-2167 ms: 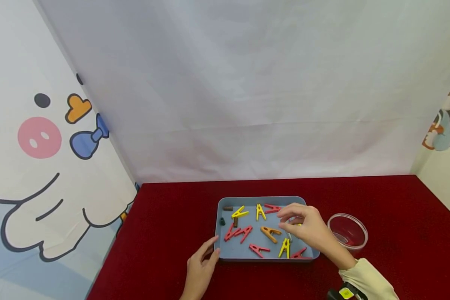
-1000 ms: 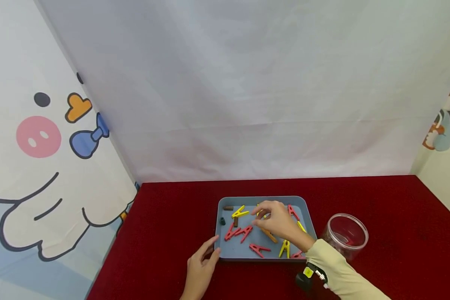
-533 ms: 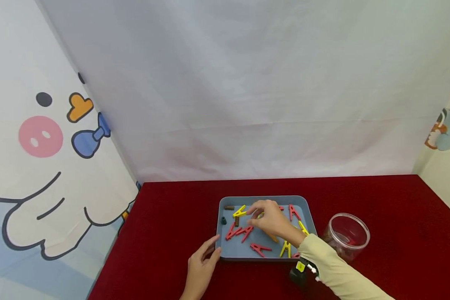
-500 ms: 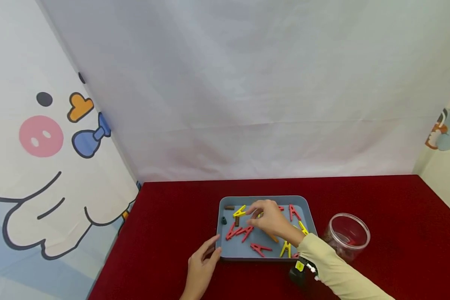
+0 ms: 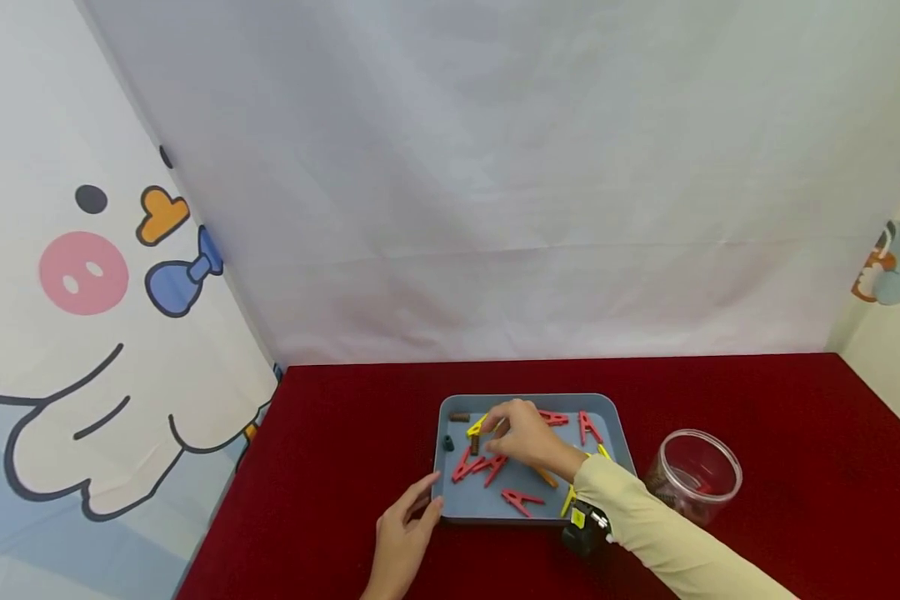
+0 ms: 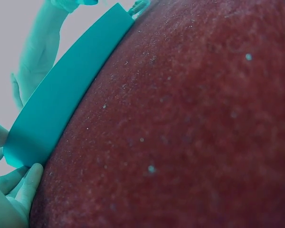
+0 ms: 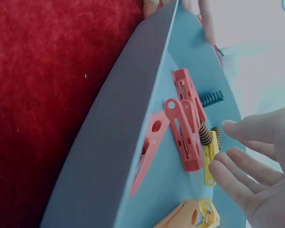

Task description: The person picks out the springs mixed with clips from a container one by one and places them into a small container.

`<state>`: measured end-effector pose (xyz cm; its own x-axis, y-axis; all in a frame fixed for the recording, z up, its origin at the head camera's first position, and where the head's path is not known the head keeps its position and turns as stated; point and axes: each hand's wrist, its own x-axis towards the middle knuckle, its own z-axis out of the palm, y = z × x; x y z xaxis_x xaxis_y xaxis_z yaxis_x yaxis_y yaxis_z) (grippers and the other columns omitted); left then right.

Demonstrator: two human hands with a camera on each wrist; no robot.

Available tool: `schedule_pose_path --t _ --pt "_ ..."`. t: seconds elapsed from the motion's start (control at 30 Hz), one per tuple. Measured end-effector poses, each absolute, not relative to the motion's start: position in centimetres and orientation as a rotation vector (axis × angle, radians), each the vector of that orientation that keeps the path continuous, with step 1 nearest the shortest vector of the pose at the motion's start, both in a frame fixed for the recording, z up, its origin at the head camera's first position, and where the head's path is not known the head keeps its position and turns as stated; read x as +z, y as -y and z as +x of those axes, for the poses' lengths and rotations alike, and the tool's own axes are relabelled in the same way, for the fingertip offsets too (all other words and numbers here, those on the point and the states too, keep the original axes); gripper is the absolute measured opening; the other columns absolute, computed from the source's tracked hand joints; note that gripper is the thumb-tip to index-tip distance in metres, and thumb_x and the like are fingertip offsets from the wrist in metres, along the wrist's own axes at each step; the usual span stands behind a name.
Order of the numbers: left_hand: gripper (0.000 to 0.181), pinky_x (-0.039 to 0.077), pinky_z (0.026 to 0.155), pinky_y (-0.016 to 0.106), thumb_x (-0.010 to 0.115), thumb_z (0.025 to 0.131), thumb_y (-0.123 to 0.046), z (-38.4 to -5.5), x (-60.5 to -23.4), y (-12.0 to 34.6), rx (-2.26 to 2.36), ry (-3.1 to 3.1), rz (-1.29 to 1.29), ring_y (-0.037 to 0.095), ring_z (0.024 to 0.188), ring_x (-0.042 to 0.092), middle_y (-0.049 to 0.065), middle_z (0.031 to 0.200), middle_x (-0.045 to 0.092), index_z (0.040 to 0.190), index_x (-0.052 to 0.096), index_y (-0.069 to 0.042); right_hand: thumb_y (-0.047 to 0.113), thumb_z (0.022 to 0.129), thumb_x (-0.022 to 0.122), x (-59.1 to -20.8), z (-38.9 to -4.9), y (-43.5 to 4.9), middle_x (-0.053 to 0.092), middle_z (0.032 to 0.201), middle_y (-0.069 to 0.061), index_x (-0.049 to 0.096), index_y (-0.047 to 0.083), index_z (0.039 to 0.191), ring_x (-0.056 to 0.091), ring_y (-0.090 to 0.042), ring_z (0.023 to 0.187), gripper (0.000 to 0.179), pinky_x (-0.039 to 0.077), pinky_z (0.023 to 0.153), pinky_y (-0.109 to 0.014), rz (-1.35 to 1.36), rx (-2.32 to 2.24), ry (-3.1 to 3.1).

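My right hand (image 5: 523,435) hovers over the blue-grey tray (image 5: 487,505), thumb and fingers bent and apart, with nothing visible between them. In the right wrist view its fingertips are beside a yellow clothespin (image 7: 210,159). Below them lie crossed red clothespins (image 7: 186,137), brown springs (image 7: 205,133) and a dark green spring (image 7: 212,98). An orange clothespin (image 5: 546,477) is partly hidden under the right hand. My left hand (image 5: 402,533) touches the tray's near left side, its fingers extended against the wall.
More red clothespins (image 5: 522,501) and yellow ones lie around the tray. A clear round jar (image 5: 693,500) stands right of the tray on the dark red cloth (image 5: 345,450). A white curtain (image 5: 540,183) hangs behind the table.
My right hand has moved left across the tray, from its right side to above the yellow clothespin at the left, uncovering red clothespins at the right. The left hand stays at the tray's side.
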<state>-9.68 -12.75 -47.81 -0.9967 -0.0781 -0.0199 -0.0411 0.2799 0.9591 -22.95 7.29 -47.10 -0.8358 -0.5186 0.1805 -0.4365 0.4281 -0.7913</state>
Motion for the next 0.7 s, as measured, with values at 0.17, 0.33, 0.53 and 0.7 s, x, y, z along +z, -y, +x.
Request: schedule_pose_path --t 0.17,0.33,0.53,0.7 --pt "0.035 0.051 0.070 0.022 0.060 0.094 -0.017 -9.6 -47.8 12.8 -1.869 2.490 0.115 0.029 0.108 0.059 0.019 0.128 0.056 0.128 0.060 -0.009 -0.003 0.074 0.075 -47.4 -23.4 -6.8 0.068 0.092 -0.011 0.072 -0.001 0.090 0.062 -0.015 0.071 0.016 0.050 0.057 -0.024 -0.903 -1.307 -2.617" --pt "0.035 0.051 0.071 0.024 0.060 0.095 -0.017 -9.6 -47.8 12.8 -1.872 2.488 0.111 0.028 0.108 0.059 0.018 0.129 0.055 0.129 0.059 -0.009 -0.005 0.073 0.075 -47.5 -23.6 -6.1 0.068 0.091 -0.014 0.072 -0.004 0.091 0.064 -0.018 0.071 0.018 0.051 0.058 -0.025 -0.959 -1.242 -2.627" --pt "0.036 0.051 0.071 0.023 0.060 0.095 -0.020 -9.6 -47.8 12.9 -1.876 2.493 0.103 0.027 0.108 0.059 0.018 0.129 0.055 0.129 0.059 -0.009 -0.006 0.071 0.075 -47.8 -23.9 -5.7 0.068 0.088 -0.014 0.072 -0.004 0.087 0.063 -0.014 0.066 0.016 0.050 0.056 -0.023 -0.997 -1.201 -2.666" --pt "0.035 0.051 0.072 0.023 0.060 0.094 -0.019 -9.5 -47.8 12.9 -1.871 2.490 0.114 0.027 0.107 0.060 0.017 0.128 0.056 0.128 0.060 -0.009 -0.004 0.071 0.076 -48.0 -24.1 -5.3 0.069 0.085 -0.012 0.072 -0.004 0.084 0.060 -0.012 0.064 0.014 0.049 0.056 -0.023 -1.040 -1.193 -2.675"
